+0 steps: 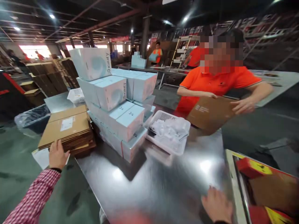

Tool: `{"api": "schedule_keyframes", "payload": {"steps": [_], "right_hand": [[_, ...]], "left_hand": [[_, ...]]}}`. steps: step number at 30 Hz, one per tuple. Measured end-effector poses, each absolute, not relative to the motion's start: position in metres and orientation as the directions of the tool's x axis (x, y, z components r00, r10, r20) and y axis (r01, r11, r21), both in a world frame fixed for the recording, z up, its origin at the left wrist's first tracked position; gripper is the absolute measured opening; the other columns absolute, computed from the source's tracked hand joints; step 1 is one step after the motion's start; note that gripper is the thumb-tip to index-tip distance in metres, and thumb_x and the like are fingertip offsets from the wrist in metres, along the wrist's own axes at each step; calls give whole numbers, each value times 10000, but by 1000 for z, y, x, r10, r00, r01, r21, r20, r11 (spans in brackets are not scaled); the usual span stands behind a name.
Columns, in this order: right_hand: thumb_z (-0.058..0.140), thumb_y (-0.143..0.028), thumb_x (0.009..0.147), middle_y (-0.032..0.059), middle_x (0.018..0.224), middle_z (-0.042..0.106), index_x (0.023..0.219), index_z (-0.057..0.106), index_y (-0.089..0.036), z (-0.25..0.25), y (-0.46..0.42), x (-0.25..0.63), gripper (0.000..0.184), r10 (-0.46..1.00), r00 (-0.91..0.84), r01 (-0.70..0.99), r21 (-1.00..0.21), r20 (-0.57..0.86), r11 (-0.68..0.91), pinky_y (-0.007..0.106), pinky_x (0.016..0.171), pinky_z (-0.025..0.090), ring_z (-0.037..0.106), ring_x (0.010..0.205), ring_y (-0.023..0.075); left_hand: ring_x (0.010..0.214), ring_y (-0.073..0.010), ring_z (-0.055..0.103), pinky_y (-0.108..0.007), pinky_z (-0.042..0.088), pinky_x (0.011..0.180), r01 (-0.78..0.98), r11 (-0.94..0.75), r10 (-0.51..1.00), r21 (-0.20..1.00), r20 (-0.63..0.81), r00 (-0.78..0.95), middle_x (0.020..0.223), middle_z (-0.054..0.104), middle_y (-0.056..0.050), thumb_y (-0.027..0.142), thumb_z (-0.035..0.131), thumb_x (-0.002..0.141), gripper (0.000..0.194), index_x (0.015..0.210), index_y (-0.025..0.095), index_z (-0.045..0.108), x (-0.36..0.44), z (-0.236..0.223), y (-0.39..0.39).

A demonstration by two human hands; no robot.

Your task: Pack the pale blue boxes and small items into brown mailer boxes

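Note:
My left hand point(57, 154) rests on the near edge of a stack of flattened brown cardboard boxes point(67, 129) at the left end of the steel table point(151, 183); its fingers curl over the edge of the stack. My right hand point(217, 205) lies low on the table near the front right, blurred, with nothing visible in it. A pile of pale blue product boxes point(116, 109) stands in the middle of the table.
A white plastic basket point(169, 130) holding white packets sits right of the blue boxes. Across the table a person in an orange shirt holds a brown cardboard sheet point(210, 113). A red and yellow bin point(266, 183) stands at the right. More workers and shelving stand behind.

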State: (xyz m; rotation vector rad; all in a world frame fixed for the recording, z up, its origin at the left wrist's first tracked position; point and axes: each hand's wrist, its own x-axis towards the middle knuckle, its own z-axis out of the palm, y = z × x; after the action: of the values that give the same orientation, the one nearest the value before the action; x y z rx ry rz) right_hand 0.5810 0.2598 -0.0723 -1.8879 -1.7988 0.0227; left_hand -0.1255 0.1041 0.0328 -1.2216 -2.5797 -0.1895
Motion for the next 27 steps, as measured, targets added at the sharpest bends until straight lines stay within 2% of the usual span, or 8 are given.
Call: {"api": "schedule_keyframes", "payload": {"steps": [5,9,12,14,17,19,23,27], "right_hand": [[471,-545,540,221,1098,686,1095,711,-367,-143,154,477,631,995,91,829,-557,42,-53,634,968,453,582,1169,448],[480,-596,634,199,1346,587,1183,692,-209,-89,138,373,704,952,-186,739,-673,-245,-28,490,1165,338,465,1344,368],[519,-680,694,196,1440,504,1276,620,-137,-29,154,298,802,818,-458,553,-832,-349,-46,474,1190,279,433,1375,333],[568,-750,675,191,1402,542,1222,637,-145,9,168,248,818,665,-615,357,-901,-425,-246,469,1145,337,483,1329,317],[538,-828,663,200,1246,638,1074,670,-120,57,185,180,829,342,-824,169,-773,-451,-612,503,1022,443,599,1176,316],[577,-778,672,177,1137,687,1040,672,-120,85,190,150,761,252,-878,135,-715,-407,-686,491,936,492,660,1037,295],[776,-408,589,104,1018,731,1101,662,-148,133,181,150,586,367,-865,134,-862,-342,-489,371,787,528,684,844,234],[662,-388,750,90,1097,713,1185,654,-191,185,160,215,478,379,-900,250,-967,-217,41,367,875,511,653,982,258]], "left_hand": [[1352,-362,401,-519,371,1059,828,554,822,-90,217,-526,1452,415,-275,160,449,936,468,1373,-2,399,-196,43,149],[1026,-232,634,-457,488,924,889,434,897,-145,160,-412,1111,670,-94,192,536,937,215,1124,123,619,-219,51,149],[954,-241,653,-427,508,859,915,360,923,-180,213,-321,1047,689,-112,105,458,941,252,1104,107,650,-204,62,130],[981,-272,653,-436,503,870,928,320,924,-190,279,-262,1120,683,-162,54,363,940,381,1212,91,627,-176,67,102],[1044,-277,639,-451,470,963,936,298,898,-187,387,-209,1178,688,-132,48,363,931,465,1338,143,568,-111,55,37],[1120,-262,618,-449,406,1061,965,201,817,-165,573,-72,1220,687,-97,15,404,899,538,1394,189,520,-64,32,-7],[1089,-210,647,-356,423,1080,999,-22,694,41,720,-14,1159,718,-70,170,445,957,603,1533,236,279,8,-18,-56],[1348,-297,463,-450,470,1055,798,-71,757,599,553,-348,1476,474,-145,549,472,929,748,1552,255,182,27,-7,-41]]}}
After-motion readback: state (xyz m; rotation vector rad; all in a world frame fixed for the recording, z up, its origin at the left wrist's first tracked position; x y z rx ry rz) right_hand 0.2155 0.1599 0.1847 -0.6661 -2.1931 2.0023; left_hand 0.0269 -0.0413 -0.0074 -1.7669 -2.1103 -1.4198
